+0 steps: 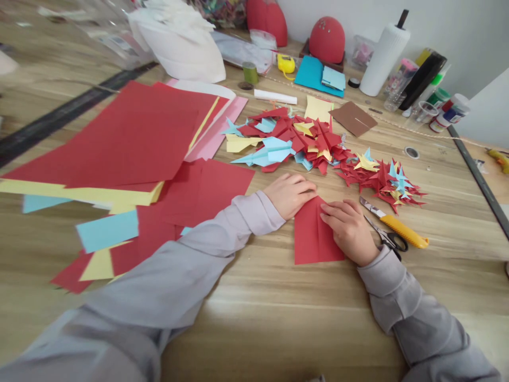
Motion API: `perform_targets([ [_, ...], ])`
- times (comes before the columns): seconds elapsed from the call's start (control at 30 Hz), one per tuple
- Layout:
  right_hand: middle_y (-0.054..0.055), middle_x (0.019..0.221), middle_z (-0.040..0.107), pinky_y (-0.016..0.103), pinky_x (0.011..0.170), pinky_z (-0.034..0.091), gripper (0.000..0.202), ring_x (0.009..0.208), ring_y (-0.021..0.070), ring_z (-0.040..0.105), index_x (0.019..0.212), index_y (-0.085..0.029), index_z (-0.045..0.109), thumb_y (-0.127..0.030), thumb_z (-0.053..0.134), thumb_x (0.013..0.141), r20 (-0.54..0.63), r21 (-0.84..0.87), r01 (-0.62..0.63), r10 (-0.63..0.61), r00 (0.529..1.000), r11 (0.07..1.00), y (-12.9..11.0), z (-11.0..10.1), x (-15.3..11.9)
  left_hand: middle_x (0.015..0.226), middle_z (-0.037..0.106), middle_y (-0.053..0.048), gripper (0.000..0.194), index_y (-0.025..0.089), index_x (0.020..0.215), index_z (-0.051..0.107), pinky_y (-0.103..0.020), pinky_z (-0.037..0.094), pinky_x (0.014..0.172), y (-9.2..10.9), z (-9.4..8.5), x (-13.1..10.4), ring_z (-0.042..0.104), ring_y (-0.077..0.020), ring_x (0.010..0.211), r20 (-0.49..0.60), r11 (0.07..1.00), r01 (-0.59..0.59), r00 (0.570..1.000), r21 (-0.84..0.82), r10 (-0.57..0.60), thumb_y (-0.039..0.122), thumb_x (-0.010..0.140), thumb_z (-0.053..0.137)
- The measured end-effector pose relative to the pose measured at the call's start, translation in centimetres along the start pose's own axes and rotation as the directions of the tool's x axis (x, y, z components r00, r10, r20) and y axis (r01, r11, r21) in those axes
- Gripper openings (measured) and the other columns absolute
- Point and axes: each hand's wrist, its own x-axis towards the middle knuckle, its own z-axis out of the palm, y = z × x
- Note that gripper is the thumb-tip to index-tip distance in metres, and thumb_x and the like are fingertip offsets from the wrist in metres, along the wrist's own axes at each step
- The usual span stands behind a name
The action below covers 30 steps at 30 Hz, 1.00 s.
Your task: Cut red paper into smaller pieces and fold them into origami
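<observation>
A small red sheet of paper [308, 241] lies flat on the wooden table, with a crease down its middle and its top coming to a point. My left hand [289, 195] holds the paper at its upper left edge, fingers pressed together near the tip. On the right side, my right hand [350, 228] has its fingers bent and pressed on the paper's fold; the thumb is hidden. Just above my hands is a heap of folded red, blue and yellow paper pieces [278, 151], some shaped like planes. Folded paper stars [384, 178] continue it to the right.
Scissors [392, 239] and a yellow-handled utility knife [401, 228] lie right of my right hand. Large red sheets [131, 138] are stacked at left, above scattered smaller pieces. A yellow tape measure [286, 63], brown paper [353, 118] and a white bottle [384, 58] sit at the back.
</observation>
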Motion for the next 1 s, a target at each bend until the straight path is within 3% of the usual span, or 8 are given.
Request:
perform_targets([
  [0.33, 0.006, 0.114, 0.073, 0.043, 0.097, 0.040, 0.031, 0.107, 0.0205, 0.061, 0.099, -0.021, 0.072, -0.005, 0.048, 0.091, 0.010, -0.005, -0.005, 0.006, 1.000, 1.000, -0.01, 0.06, -0.04, 0.114, 0.067, -0.014, 0.034, 0.011, 0.115, 0.064, -0.039, 0.044, 0.081, 0.28, -0.25, 0.21, 0.056, -0.0245, 0.100, -0.013, 0.999, 0.053, 0.999, 0.007, -0.053, 0.025, 0.097, 0.039],
  [0.67, 0.006, 0.115, 0.072, 0.044, 0.098, 0.039, 0.031, 0.109, 0.0208, 0.060, 0.101, -0.022, 0.073, -0.006, 0.049, 0.091, 0.034, 0.012, -0.021, 0.021, 0.999, 1.000, 0.03, 0.03, -0.06, 0.118, 0.065, -0.010, 0.030, 0.024, 0.117, 0.066, -0.039, 0.042, 0.080, -0.14, 0.38, -0.28, 0.054, -0.0248, 0.103, -0.034, 1.000, 0.008, 0.999, -0.013, -0.009, 0.027, 0.095, 0.046],
  [1.0, 0.006, 0.114, 0.073, 0.043, 0.098, 0.039, 0.031, 0.108, 0.0205, 0.060, 0.099, -0.021, 0.073, -0.007, 0.047, 0.092, 0.038, -0.024, -0.004, 0.005, 0.999, 1.000, 0.03, 0.02, -0.02, 0.128, 0.062, -0.012, 0.033, 0.022, 0.120, 0.065, -0.040, 0.044, 0.083, -0.17, 0.21, -0.30, 0.055, -0.0246, 0.107, -0.010, 1.000, -0.015, 1.000, -0.008, 0.015, 0.025, 0.096, 0.042],
])
